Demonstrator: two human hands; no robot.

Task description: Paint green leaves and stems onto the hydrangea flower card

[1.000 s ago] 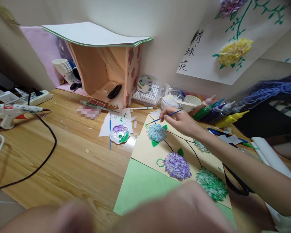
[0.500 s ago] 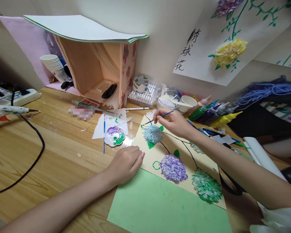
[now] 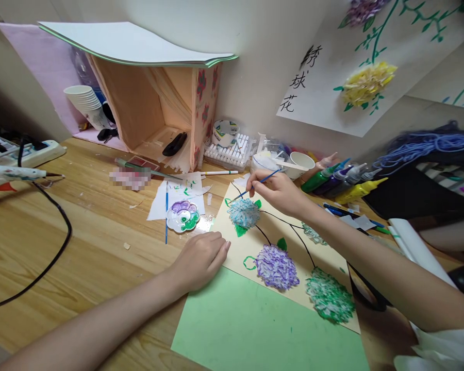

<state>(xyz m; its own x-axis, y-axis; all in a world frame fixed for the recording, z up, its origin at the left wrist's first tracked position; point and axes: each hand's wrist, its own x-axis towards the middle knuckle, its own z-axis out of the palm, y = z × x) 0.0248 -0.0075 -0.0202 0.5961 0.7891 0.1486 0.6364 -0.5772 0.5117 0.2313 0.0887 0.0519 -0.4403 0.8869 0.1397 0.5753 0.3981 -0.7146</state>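
Observation:
A slim blue paintbrush (image 3: 270, 175) is pinched in my right hand (image 3: 276, 191). Its tip touches or hovers at a green leaf outline (image 3: 227, 202) beside the pale blue paper flower (image 3: 244, 213); I cannot tell which. That flower sits on a cream sheet (image 3: 235, 247) with black stems, a purple flower (image 3: 277, 268), a green flower (image 3: 330, 295) and a few painted leaves. My left hand (image 3: 201, 262), fingers curled in, rests at the sheet's left edge and holds nothing visible. To its upper left is a flower-shaped palette (image 3: 174, 222) with green and purple paint.
Green paper (image 3: 263, 330) lies below the cream sheet. A second brush (image 3: 166, 206) is left of the palette. Behind stand a cardboard box (image 3: 204, 123), markers (image 3: 228, 149), paper cups (image 3: 302, 162) and paint bottles (image 3: 355, 190). A glue gun (image 3: 15, 174) with its black cord lies left.
My right hand has shifted slightly to the right, and the brush now stands a little steeper, its tip slightly lower. My left hand stays in place.

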